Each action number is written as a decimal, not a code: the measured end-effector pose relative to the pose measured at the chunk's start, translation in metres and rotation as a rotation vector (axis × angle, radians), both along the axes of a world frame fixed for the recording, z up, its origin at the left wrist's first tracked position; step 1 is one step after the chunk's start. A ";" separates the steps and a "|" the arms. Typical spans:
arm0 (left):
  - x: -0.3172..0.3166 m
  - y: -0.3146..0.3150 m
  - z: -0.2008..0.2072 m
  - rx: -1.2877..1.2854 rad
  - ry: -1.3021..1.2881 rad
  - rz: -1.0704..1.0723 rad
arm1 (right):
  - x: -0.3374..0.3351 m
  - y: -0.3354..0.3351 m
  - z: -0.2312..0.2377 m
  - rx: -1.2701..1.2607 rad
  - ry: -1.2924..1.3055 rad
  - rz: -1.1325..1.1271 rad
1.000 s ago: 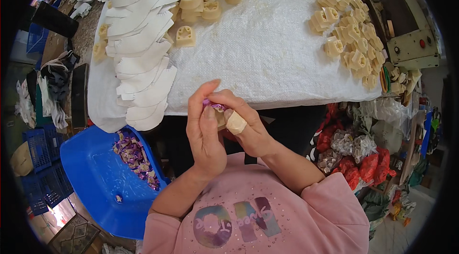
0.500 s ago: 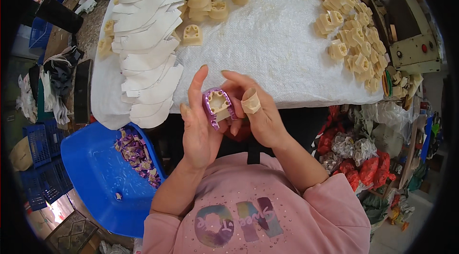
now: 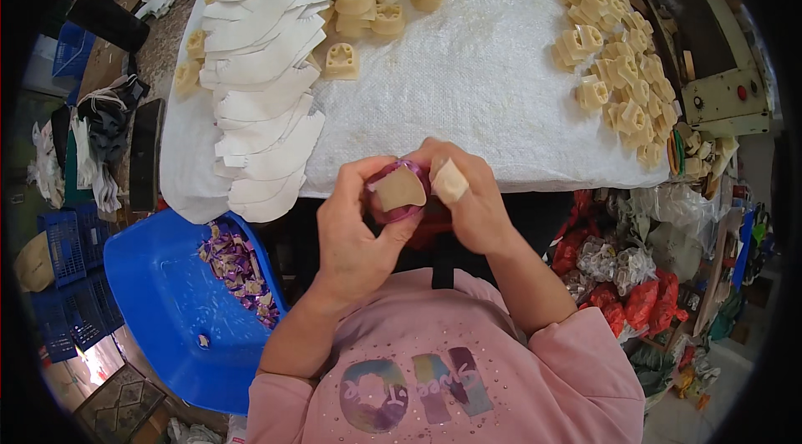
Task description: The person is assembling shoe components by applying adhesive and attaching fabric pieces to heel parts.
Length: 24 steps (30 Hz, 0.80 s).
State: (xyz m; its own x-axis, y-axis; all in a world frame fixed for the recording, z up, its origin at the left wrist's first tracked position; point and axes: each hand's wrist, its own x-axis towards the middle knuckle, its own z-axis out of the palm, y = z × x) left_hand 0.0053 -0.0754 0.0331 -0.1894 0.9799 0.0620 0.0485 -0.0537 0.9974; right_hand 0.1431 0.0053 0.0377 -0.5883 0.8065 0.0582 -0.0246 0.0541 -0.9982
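Just off the near edge of the cloth-covered table, my two hands hold a beige shoe heel point(image 3: 401, 191) with a shiny purple covering around its side. Its flat beige face is turned up. My left hand point(image 3: 351, 223) grips the left side, with the thumb below. My right hand point(image 3: 476, 202) is closed against the right side, and a tan wrap point(image 3: 451, 182) sits on its thumb. The right fingertips are partly hidden behind the heel. Left of my forearm, shiny purple pieces point(image 3: 238, 270) lie in a blue tub point(image 3: 163, 344).
White curved cut pieces point(image 3: 259, 114) overlap in a long row on the table's left. Bare beige heels stand at the back point(image 3: 355, 0) and are heaped along the right point(image 3: 631, 68). White woven cloth point(image 3: 476, 85) covers the tabletop. Red plastic bags point(image 3: 647, 302) lie at the right.
The heel has been turned over, from its hollowed end facing up to its flat face. My left fingers, stretched out before, have curled around it, and my right hand has closed in.
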 end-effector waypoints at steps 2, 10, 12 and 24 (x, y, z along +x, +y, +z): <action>-0.007 -0.001 0.002 -0.012 0.145 0.011 | -0.001 0.005 0.001 -0.150 0.058 0.010; -0.010 0.001 0.010 0.178 0.480 -0.042 | 0.009 0.014 -0.010 -0.002 0.006 0.190; -0.006 0.003 0.005 0.140 0.402 0.010 | 0.006 0.011 -0.009 0.227 -0.139 0.121; 0.016 0.010 -0.004 0.281 0.503 0.259 | 0.002 -0.008 -0.005 -0.136 0.056 0.002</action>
State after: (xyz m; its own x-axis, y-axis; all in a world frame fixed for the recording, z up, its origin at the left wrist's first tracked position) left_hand 0.0208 -0.0652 0.0294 -0.2991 0.8395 0.4536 0.5548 -0.2337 0.7985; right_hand 0.1453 -0.0023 0.0327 -0.5889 0.8080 -0.0188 -0.0801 -0.0815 -0.9934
